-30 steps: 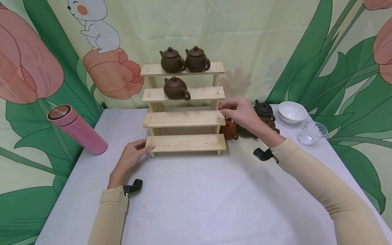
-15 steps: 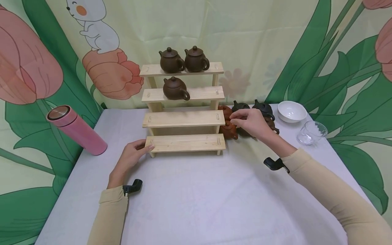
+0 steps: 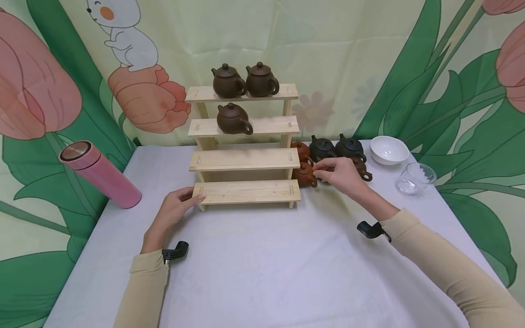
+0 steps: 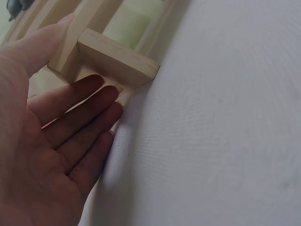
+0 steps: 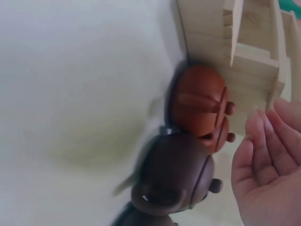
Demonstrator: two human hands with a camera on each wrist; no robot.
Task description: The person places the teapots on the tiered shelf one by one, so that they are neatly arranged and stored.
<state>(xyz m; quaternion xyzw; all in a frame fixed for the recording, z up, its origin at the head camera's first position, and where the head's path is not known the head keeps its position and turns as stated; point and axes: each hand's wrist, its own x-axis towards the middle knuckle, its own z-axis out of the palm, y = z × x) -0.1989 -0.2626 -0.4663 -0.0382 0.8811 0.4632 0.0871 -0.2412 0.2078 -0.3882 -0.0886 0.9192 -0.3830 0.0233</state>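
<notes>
In the head view, a four-step wooden stand (image 3: 246,193) holds two dark brown teapots, a left one (image 3: 226,83) and a right one (image 3: 260,82), on its top step. Another brown teapot (image 3: 232,119) sits on the second step. My left hand (image 3: 172,209) touches the bottom step's left end, thumb on top and straight fingers (image 4: 84,113) beside the leg. My right hand (image 3: 342,177) hovers over teapots at the stand's right, fingertips close together, nothing held. Below it in the right wrist view are a reddish-orange teapot (image 5: 197,103) and a dark brown teapot (image 5: 176,165).
Behind the right hand sit two black teapots, one left (image 3: 321,148) and one right (image 3: 349,146), plus a brown teapot (image 3: 362,169). A white bowl (image 3: 389,150) and a clear glass (image 3: 415,178) stand farther right. At left is a pink thermos (image 3: 104,177).
My right hand has moved from the stand's right edge rightward and down to the clustered teapots, uncovering reddish and black ones. My left hand stays at the bottom step.
</notes>
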